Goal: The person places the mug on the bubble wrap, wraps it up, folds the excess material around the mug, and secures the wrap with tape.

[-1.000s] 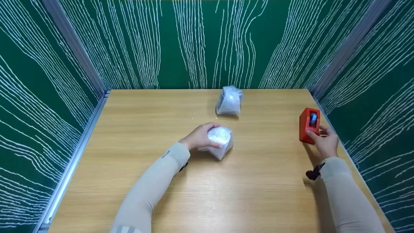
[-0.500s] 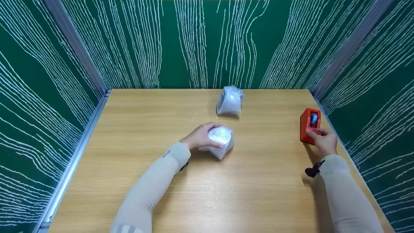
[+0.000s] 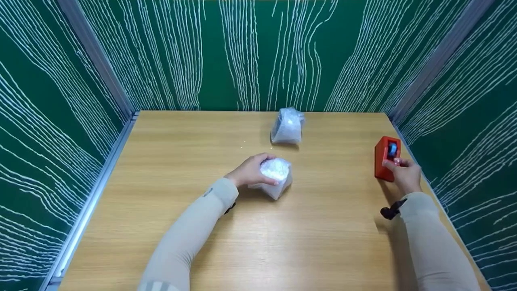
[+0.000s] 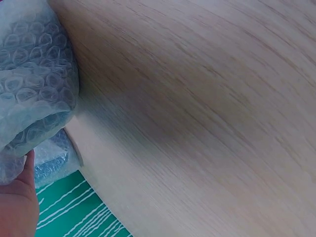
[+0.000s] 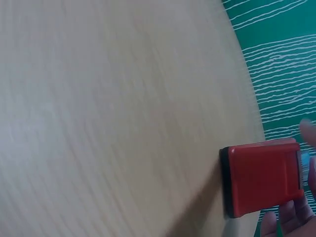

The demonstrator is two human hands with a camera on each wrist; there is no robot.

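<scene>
My left hand (image 3: 251, 170) grips a bundle in bubble wrap (image 3: 276, 170) near the middle of the wooden table. In the left wrist view, the wrap (image 4: 37, 74) fills the upper left and the hand (image 4: 17, 202) shows below it. Toward the right edge, a red tape dispenser (image 3: 383, 159) stands upright with a roll of tape (image 3: 391, 149) inside. My right hand (image 3: 406, 176) holds its near end between thumb and fingers. In the right wrist view, the dispenser (image 5: 264, 177) shows its side beside the fingers; whether they also pinch the tape is unclear.
A second bubble-wrapped bundle (image 3: 287, 126) stands near the back edge of the table (image 3: 185, 137). Green panels (image 3: 210, 52) with white wavy lines rise behind and at both sides. A few white specks lie left of the back bundle.
My right hand's fingers have shifted slightly at the near end of the dispenser. My left hand and the bundle under it have stayed put.
</scene>
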